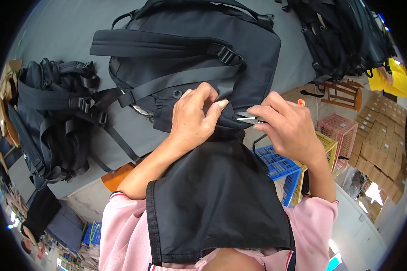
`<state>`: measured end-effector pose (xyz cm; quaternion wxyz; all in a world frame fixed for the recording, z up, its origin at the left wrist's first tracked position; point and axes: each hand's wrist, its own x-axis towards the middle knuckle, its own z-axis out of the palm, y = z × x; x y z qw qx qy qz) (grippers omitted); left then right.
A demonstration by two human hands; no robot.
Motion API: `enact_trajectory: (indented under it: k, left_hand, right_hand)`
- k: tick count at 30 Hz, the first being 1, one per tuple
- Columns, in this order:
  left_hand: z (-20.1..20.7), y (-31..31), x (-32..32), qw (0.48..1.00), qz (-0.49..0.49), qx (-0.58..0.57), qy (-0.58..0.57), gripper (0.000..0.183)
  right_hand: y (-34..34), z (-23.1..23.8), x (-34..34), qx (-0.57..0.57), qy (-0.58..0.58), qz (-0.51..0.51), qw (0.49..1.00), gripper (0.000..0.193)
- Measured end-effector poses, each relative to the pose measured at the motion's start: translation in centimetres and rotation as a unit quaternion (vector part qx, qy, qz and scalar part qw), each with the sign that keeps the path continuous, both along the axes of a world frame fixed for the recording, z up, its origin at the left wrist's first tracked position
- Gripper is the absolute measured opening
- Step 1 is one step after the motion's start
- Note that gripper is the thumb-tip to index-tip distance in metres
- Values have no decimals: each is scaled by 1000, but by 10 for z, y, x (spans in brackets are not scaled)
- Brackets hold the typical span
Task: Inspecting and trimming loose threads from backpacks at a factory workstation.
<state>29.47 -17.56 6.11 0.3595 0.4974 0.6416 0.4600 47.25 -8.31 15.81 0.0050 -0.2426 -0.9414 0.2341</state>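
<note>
A black backpack lies on the grey table, its padded shoulder strap and webbing strap across it. My left hand is closed at its near edge, thumb and forefinger pinching black fabric beside the webbing. To its right, my right hand is closed on a small tool with a slim shiny metal blade. The blade points left toward the pinched fabric. My fingers cover the tool's handle, so its exact kind is hidden.
More black backpacks lie to the left and far right on the grey table. Below on the right stand blue and pink crates, a wooden stool and stacked cardboard boxes. A person in yellow is at right.
</note>
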Motion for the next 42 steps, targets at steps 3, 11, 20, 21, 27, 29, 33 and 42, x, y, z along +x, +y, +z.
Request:
enact_trajectory:
  k: [3,11,20,21,27,29,33,42]
  left_hand:
    - [-2,0,1,1000,7,2,-5,21]
    - [0,1,-4,1000,-2,-5,-20,23]
    - [-2,1,-4,1000,-7,3,-11,24]
    - [-1,2,-4,1000,-7,-1,-15,24]
    - [0,3,-6,1000,-6,-4,-27,24]
    - [-3,3,-8,1000,-7,-2,-24,24]
    - [-2,2,-7,999,0,-15,-30,24]
    - [0,3,-7,1000,-17,-17,-15,24]
  right_hand:
    - [9,2,-4,1,-13,50,999,27]
    - [20,-1,-4,-64,-65,49,995,23]
    - [8,6,-19,68,-51,137,987,18]
    - [5,6,-18,99,-54,153,982,19]
    - [0,-12,-7,64,45,17,997,24]
    - [1,-10,-8,12,60,-35,998,26]
    - [6,-1,-12,12,-5,31,999,26]
    - [6,4,-20,114,-36,139,983,16]
